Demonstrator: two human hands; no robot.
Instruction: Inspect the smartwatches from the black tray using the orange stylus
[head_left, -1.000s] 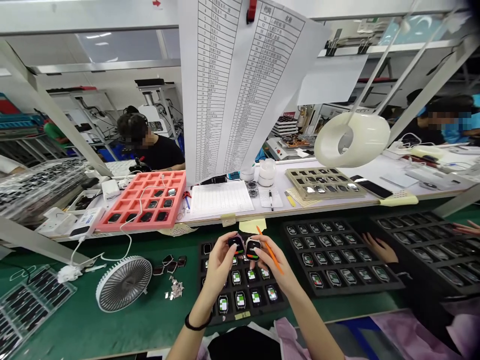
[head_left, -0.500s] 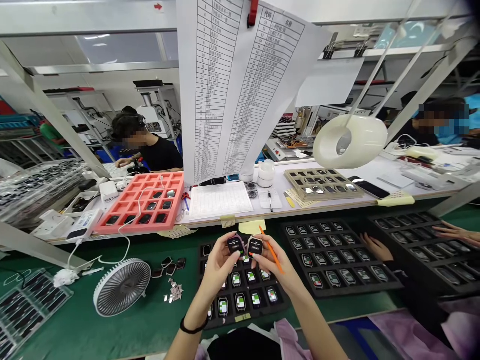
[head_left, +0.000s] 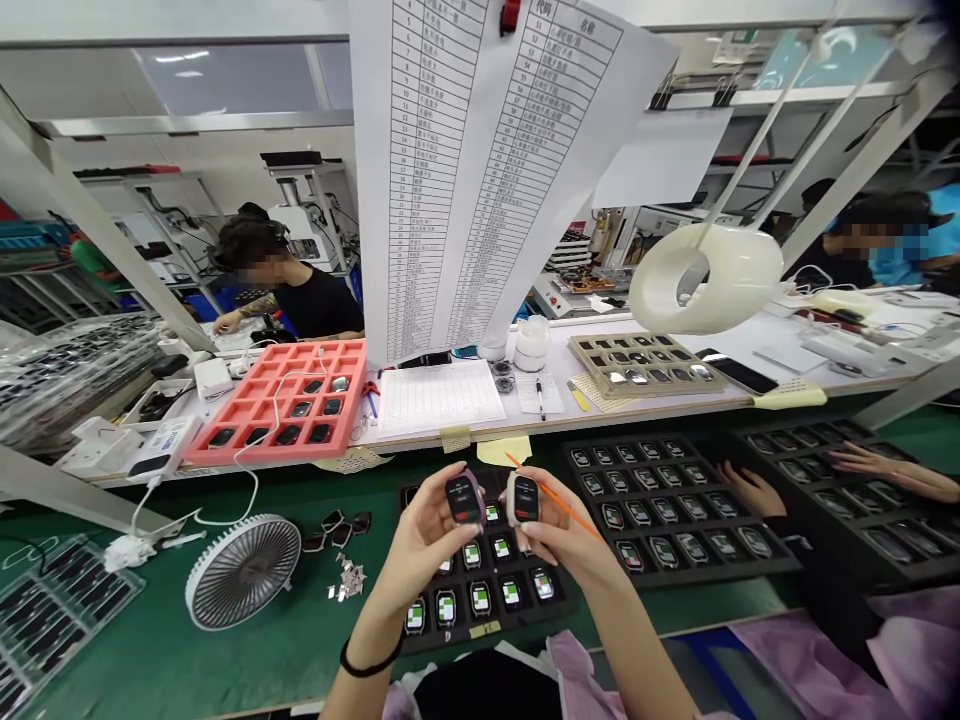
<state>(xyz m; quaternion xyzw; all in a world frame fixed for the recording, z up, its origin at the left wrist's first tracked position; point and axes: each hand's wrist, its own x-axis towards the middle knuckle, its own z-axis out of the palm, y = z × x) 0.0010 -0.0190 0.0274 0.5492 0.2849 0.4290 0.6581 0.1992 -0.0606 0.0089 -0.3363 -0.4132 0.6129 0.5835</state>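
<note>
A green worktop [head_left: 157, 645] fills the lower view, and on it lies a black foam tray [head_left: 525, 621] holding watches with lit, green-and-white screens. Above and beyond the tray hangs a large printed chart [head_left: 466, 200]; its right-hand column heads read 代码 (code) and 名称 (name), over numbered rows of Chinese text, most too fine to read. Right of the tray sits a second black tray [head_left: 675, 566] filled with watches, a co-worker's hand [head_left: 752, 492] at its far edge. Beyond the tray and to its left, on a white shelf [head_left: 442, 438], is a coral-pink tray [head_left: 247, 397], partly filled with watches. Left of the tray stands a white round fan [head_left: 241, 572]. Beyond the tray, a gridded paper form [head_left: 442, 397] has entries too small to read.

Over the far part of the tray, the left hand [head_left: 433, 522] grips a purple-cased watch [head_left: 464, 499] between thumb and fingers. Beside it, the right hand [head_left: 564, 532] grips a pale-cased watch [head_left: 524, 498] the same way, with an orange stick [head_left: 574, 514] slanting across its fingers. Both dark screens show small white lettering, illegible here, above a red button. A yellow label [head_left: 484, 630] on the tray's near edge bears an unclear handwritten mark.
</note>
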